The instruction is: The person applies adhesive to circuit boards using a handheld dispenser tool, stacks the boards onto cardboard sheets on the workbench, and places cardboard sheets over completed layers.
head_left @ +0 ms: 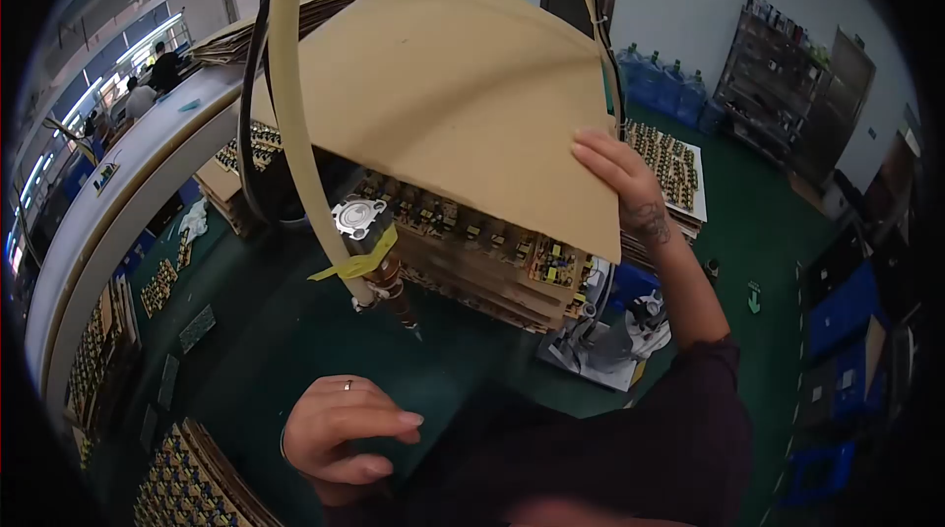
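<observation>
A large brown cardboard sheet [443, 104] slopes over a stack of layered circuit boards [472, 232]. My right hand [622, 178] is at the sheet's right edge, fingers lying over its top face; the thumb is hidden. Rows of boards show beneath the sheet's front edge. My left hand [349, 434], with a ring on one finger, is low in front of my body. Its fingers are half bent, apart from the thumb, and nothing is between them. Between this hand and the stack hangs a metal tool head [369, 242] with a yellow ribbon, beside a pale hose [295, 114].
More stacked circuit boards [182, 483] stand at the lower left, and others [664, 168] are behind my right hand. A curved white bench edge [128, 192] runs along the left. Blue water bottles [664, 79] and a shelf rack [773, 74] line the back. People [162, 69] are far left.
</observation>
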`<state>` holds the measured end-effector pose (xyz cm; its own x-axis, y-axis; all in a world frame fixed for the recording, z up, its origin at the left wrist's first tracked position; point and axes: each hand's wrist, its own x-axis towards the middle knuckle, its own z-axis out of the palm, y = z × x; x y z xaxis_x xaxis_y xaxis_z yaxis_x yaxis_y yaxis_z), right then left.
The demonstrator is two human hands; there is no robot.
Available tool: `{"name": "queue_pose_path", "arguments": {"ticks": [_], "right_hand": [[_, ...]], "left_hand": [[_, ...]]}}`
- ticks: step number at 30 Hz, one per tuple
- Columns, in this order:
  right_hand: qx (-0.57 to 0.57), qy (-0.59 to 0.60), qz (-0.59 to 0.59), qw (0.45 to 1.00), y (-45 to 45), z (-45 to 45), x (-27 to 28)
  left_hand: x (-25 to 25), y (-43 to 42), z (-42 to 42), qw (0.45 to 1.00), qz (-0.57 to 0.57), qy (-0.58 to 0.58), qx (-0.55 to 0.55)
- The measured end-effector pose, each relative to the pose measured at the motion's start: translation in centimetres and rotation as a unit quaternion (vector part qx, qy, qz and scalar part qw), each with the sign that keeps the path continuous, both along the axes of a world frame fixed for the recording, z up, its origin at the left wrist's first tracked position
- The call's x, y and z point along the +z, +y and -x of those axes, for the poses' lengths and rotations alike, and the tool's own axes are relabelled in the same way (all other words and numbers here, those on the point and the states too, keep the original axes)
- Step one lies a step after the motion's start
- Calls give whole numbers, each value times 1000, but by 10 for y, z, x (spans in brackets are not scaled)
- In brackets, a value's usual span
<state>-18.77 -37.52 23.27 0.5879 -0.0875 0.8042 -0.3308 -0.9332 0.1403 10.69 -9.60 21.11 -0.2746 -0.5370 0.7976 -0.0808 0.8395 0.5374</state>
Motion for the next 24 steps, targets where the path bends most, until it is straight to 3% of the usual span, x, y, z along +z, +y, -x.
{"name": "queue_pose_path", "arguments": {"ticks": [13,19,22,24], "right_hand": [[-97,72,-66,990,23,24,-73],[-117,82,-82,986,37,26,-82],[-135,83,-82,984,37,20,-76],[-155,88,-81,981,32,18,-71]], "left_hand": [[-2,-5,-4,999,-17,0,30],[2,-15,-3,998,-47,-20,32],[0,-20,-2,999,-10,-35,40],[-2,-17,-3,998,-54,-17,36]]}}
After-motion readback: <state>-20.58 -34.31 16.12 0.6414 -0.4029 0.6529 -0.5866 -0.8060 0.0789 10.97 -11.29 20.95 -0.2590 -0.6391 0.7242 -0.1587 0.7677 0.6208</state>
